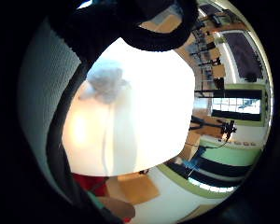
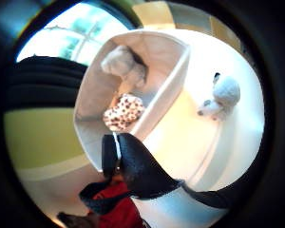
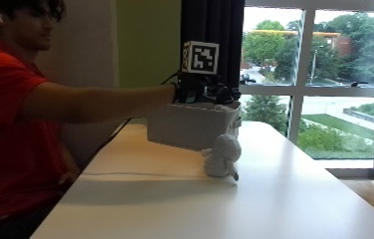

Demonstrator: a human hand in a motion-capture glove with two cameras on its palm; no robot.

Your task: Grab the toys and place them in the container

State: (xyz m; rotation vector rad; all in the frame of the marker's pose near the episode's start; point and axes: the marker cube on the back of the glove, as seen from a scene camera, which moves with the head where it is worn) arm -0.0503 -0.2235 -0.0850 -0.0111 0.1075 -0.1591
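White and broad, the desk is stretching from the person's side toward a big window on the right, with a dark curtain hanging behind the far end. Its near half is lying open, and bare surface is running along the right of the things up to the window-side edge.

At the far left of the desk a white fabric container is standing upright, close to the left edge. The person's arm is reaching out level from the left, and the gloved right hand is hovering just over the container's top rim. From the outside view the fingers are too dark and bunched to read, and the palm views are showing only black straps at their edges, so whether the hand is spread or curled I cannot tell; nothing is showing as held.

Three toys are showing in all. Two are lying inside the container: a pale plush toy against the inner wall, and a spotted plush toy on the bottom beside it. The third, a grey-white plush toy, is sitting upright on the desk just in front of the container's near right corner, apart from the hand, with open desk on its near and right sides.
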